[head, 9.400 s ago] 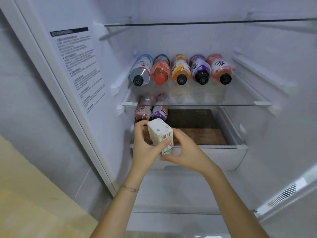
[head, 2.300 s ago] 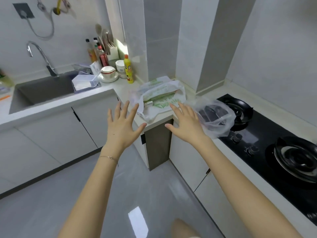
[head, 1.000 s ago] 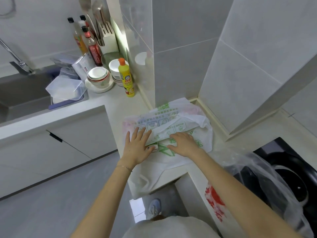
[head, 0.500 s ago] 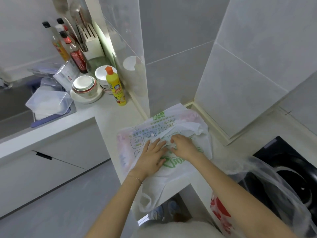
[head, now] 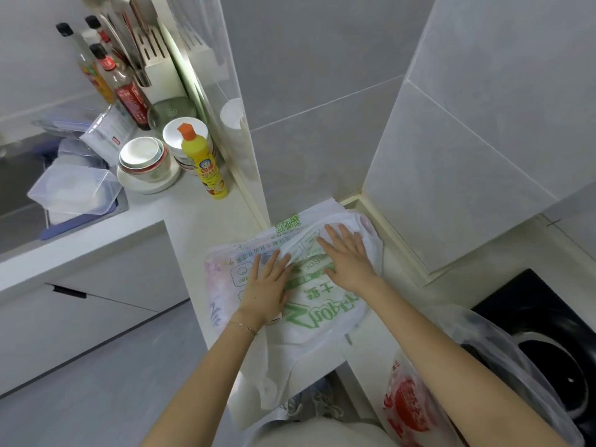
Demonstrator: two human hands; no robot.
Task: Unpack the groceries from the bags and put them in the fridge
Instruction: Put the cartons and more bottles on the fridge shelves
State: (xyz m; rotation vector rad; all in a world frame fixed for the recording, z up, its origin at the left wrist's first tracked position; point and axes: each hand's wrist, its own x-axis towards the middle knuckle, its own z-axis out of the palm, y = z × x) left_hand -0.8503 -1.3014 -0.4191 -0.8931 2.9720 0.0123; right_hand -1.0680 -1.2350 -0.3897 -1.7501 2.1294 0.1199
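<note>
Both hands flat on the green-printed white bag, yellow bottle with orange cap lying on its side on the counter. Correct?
Not quite: the head view shows the yellow bottle standing upright, not on its side. The left hand and right hand do lie flat on the bag.

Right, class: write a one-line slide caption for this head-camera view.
Left hand and right hand press flat on a white, green-printed shopping bag on the kitchen counter.

Bag (head: 322,304) on counter (head: 190,214) corner under left hand (head: 267,285) and right hand (head: 348,256), second bag (head: 409,401) near right beside hob (head: 548,350), bottle (head: 203,166) and bowls (head: 145,156) far left.
</note>
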